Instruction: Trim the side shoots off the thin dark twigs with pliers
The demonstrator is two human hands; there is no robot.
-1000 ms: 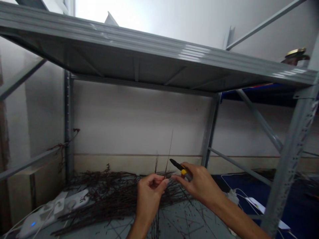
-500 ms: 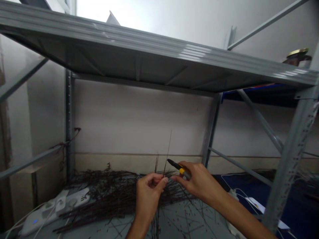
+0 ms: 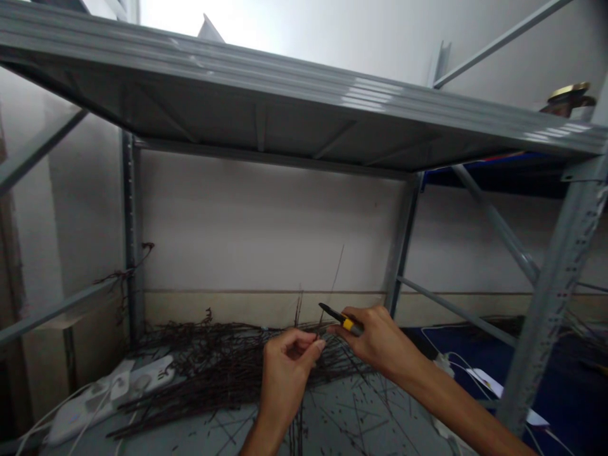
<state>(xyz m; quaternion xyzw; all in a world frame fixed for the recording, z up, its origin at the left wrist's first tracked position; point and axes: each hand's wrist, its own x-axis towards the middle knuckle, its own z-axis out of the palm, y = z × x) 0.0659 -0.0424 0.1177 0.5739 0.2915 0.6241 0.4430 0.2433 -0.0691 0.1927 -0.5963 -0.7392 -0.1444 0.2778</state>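
My left hand [image 3: 289, 364] is closed, thumb and forefinger pinching a thin dark wire-like stem [image 3: 335, 278] that rises up and to the right. My right hand [image 3: 368, 332] is wrapped around a black-tipped tool with a yellow and grey handle [image 3: 350, 326]. Its pointed tip aims up and left, close to the stem; whether they touch I cannot tell. The right thumb and fingertips are near the left fingertips. Beneath and behind the hands spreads a tangled pile of dark thin stems [image 3: 213, 367] on the grey shelf surface.
A metal shelf board [image 3: 285, 82] spans overhead, with an upright post [image 3: 555, 291] at right. White power strips with cables [image 3: 90, 405] lie at left. Short stem pieces litter the grey surface [image 3: 380, 418]. A jar with a gold lid [image 3: 567, 98] stands on the upper shelf.
The stem in my left hand has tilted further to the right. My left hand has shifted slightly right; the tool stays in my right hand in about the same place.
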